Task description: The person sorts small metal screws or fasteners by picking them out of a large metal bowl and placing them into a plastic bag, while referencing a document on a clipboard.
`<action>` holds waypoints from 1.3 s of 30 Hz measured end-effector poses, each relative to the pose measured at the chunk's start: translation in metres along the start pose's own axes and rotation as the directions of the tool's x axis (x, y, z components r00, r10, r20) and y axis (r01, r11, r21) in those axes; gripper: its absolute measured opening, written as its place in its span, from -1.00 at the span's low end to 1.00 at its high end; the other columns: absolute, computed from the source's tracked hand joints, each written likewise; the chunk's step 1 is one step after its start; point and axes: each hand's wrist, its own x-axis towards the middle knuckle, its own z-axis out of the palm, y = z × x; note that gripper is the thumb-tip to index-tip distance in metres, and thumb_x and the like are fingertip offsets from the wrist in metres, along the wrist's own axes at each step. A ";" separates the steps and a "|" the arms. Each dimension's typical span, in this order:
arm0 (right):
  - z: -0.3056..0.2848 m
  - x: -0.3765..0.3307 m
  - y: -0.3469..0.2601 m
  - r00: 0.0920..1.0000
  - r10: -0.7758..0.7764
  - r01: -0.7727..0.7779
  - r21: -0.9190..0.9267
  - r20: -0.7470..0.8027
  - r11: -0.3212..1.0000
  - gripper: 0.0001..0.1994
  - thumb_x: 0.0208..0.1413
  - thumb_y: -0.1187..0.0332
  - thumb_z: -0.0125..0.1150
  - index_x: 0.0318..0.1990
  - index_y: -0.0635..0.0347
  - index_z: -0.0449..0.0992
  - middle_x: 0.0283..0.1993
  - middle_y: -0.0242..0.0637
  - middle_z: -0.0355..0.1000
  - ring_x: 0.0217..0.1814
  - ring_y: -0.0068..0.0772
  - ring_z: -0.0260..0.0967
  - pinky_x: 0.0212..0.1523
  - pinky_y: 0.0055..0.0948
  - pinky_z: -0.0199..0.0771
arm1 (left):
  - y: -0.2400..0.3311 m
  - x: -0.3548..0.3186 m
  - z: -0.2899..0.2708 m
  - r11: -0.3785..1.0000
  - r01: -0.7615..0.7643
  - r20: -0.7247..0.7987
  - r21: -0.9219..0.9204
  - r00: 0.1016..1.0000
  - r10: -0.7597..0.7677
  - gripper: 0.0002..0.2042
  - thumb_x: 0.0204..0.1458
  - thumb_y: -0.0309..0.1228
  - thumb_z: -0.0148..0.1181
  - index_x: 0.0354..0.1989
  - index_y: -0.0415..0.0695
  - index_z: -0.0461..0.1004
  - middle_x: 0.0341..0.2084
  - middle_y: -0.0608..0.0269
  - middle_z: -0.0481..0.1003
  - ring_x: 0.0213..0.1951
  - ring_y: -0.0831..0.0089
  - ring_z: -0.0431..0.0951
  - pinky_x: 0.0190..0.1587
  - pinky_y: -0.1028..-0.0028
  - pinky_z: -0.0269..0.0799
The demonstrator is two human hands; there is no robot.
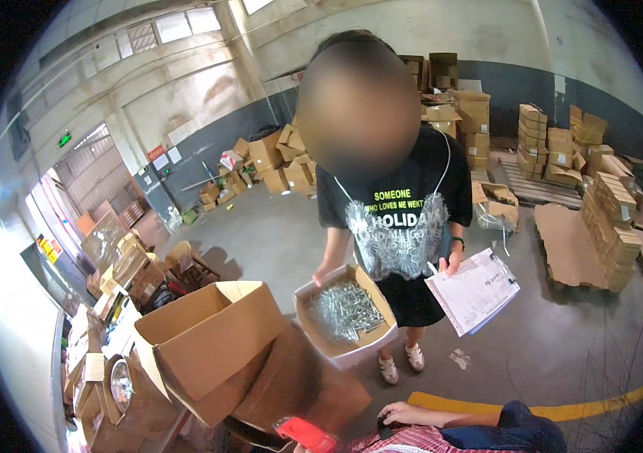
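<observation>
At the lower edge, my right hand (406, 414) lies across the front of my red checked shirt, its forearm coming from a dark blue sleeve. Its fingers curl at a small dark thing whose kind I cannot make out. Left of it is a bright red object (306, 435), smeared by motion, its kind unclear. Only a sliver of my left hand (300, 448) shows under that object and appears to hold it. Facing me, a person in a black shirt holds out an open box (308, 321) of metal screws or bolts (348, 311) partly in clear plastic, plus papers (474, 293).
A large open carton (208, 340) stands just left of the held box, with a heap of cartons and scraps (121, 283) beyond it. Stacked cartons (612, 226) and a wooden pallet (536, 181) are at the right. A yellow floor line (593, 410) curves at the lower right.
</observation>
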 end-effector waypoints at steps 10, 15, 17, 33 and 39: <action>0.021 0.016 0.012 1.000 -0.031 0.031 -0.108 0.003 0.994 -0.69 0.06 0.36 0.25 -0.04 0.28 0.57 -0.13 -0.32 0.55 -0.08 -0.52 0.42 -0.02 -0.45 0.43 | -0.021 -0.001 -0.023 0.997 0.077 0.055 0.027 0.995 -0.079 -0.66 0.25 -0.33 -0.08 0.10 -0.26 0.35 -0.08 0.02 0.48 0.01 0.13 0.47 0.07 0.22 0.41; 0.029 0.012 0.029 0.974 -0.226 0.223 -0.096 -0.022 0.970 -0.68 0.05 0.30 0.25 -0.09 0.31 0.56 -0.16 -0.24 0.56 -0.10 -0.42 0.45 -0.02 -0.38 0.47 | -0.034 -0.001 -0.027 0.992 0.109 0.003 0.060 0.994 -0.109 -0.70 0.22 -0.36 -0.03 0.03 -0.27 0.38 -0.14 0.06 0.49 -0.06 0.18 0.49 0.00 0.24 0.43; 0.005 0.020 0.027 0.954 -0.296 0.292 -0.074 -0.056 0.954 -0.66 -0.07 0.30 0.29 -0.12 0.26 0.60 -0.10 -0.11 0.56 -0.03 -0.21 0.49 0.05 -0.23 0.47 | -0.022 0.011 -0.005 0.997 0.060 0.056 0.044 0.996 -0.063 -0.72 0.21 -0.37 -0.01 0.01 -0.27 0.39 -0.16 0.07 0.50 -0.09 0.20 0.50 -0.02 0.25 0.44; -0.013 0.007 0.024 0.996 -0.041 0.031 -0.130 -0.078 0.991 -0.69 0.04 0.40 0.21 -0.05 0.28 0.57 -0.14 -0.27 0.57 -0.10 -0.45 0.45 -0.02 -0.44 0.44 | -0.039 0.007 0.023 0.986 0.142 0.068 0.088 0.987 -0.148 -0.86 0.10 -0.49 0.13 -0.22 -0.30 0.46 -0.35 0.18 0.54 -0.31 0.34 0.55 -0.24 0.34 0.49; 0.003 0.028 0.008 0.991 -0.105 0.091 -0.156 -0.080 0.984 -0.69 0.07 0.37 0.13 -0.05 0.29 0.55 -0.11 -0.21 0.57 -0.06 -0.36 0.47 0.00 -0.36 0.45 | -0.029 0.031 0.001 0.981 0.141 0.097 0.135 0.983 -0.155 -0.90 0.06 -0.53 0.19 -0.30 -0.31 0.49 -0.42 0.22 0.55 -0.40 0.40 0.57 -0.33 0.37 0.51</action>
